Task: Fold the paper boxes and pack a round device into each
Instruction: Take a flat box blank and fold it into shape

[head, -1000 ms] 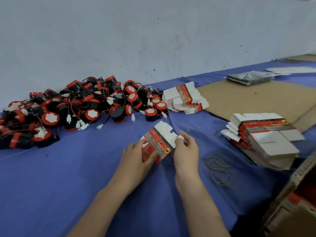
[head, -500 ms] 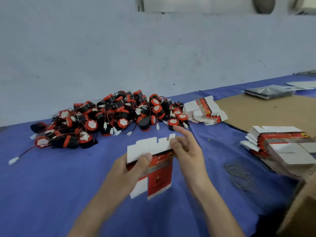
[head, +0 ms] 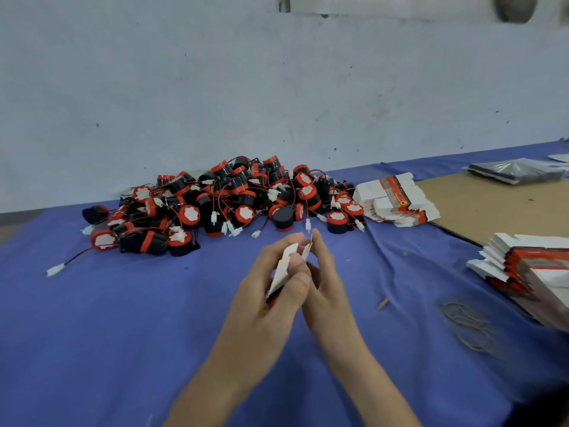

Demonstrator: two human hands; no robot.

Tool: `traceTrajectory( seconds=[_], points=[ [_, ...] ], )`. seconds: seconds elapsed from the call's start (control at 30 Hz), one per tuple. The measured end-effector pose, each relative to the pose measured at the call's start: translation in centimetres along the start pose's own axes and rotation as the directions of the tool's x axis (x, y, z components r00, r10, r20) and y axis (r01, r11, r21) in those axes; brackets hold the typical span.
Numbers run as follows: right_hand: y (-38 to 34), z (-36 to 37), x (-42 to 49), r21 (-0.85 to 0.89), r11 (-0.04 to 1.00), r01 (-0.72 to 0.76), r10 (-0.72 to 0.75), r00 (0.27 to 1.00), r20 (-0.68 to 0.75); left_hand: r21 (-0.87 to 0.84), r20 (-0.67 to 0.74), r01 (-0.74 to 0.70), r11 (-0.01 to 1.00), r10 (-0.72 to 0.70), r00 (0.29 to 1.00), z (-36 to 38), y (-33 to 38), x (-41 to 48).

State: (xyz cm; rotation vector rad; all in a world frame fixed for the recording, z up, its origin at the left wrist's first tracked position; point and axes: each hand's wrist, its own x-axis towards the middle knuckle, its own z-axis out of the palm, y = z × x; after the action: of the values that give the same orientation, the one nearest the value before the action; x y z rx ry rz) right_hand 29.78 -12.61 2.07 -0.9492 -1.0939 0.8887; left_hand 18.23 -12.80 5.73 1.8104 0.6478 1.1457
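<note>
packing workshop | heaped round devices (head: pixel 234 201) | flat box stacks (head: pixel 397 200) | cloth-covered bench (head: pixel 123 318)

A worker's left hand (head: pixel 271 300) and right hand (head: pixel 323 288), pictured from a head-worn camera. Both are bare and slim-fingered, with a short-trimmed nail showing on the left thumb. The left forearm (head: pixel 215 380) and right forearm (head: pixel 369 374) are uncovered down to the frame's bottom edge.

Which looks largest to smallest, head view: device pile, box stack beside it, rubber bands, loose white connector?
1. device pile
2. box stack and rubber bands look alike; bands nearer, unranked
3. white connector
</note>
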Motion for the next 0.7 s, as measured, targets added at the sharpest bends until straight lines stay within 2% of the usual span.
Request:
traceTrajectory(
  seconds=[0.13,0.3,0.4,0.5,0.57,0.7],
  points=[
    [0.1,0.2,0.0,0.053,0.999,0.011,-0.010,1.000,-0.019,0.009,0.014,-0.002,1.000,0.002,1.000,-0.2,0.2,-0.2],
    [-0.1,0.8,-0.4,0.048,0.992,0.115,-0.111,0.991,-0.081,0.044,-0.047,0.019,0.999,-0.017,0.999,-0.8,-0.1,-0.1],
    [-0.5,1.4,-1.1,-0.013,0.987,0.161,-0.161,0.986,-0.045,0.115,-0.185,-0.011,0.993,0.032,0.982,-1.7,-0.7,0.4],
    [-0.2,2.4,-2.1,-0.113,0.976,0.186,-0.175,0.980,0.097,0.071,-0.295,-0.003,0.997,0.024,0.955,-2.3,-1.5,0.6],
    [0.3,2.9,-2.5,-0.223,0.947,0.231,-0.204,0.970,0.136,0.048,-0.330,0.004,0.999,0.012,0.944,-2.3,-1.9,0.5],
    [0.5,3.0,-2.6,-0.326,0.907,0.265,-0.256,0.964,0.073,0.023,-0.354,-0.047,0.999,0.052,0.934,-1.8,-2.2,0.5]
  ],
)
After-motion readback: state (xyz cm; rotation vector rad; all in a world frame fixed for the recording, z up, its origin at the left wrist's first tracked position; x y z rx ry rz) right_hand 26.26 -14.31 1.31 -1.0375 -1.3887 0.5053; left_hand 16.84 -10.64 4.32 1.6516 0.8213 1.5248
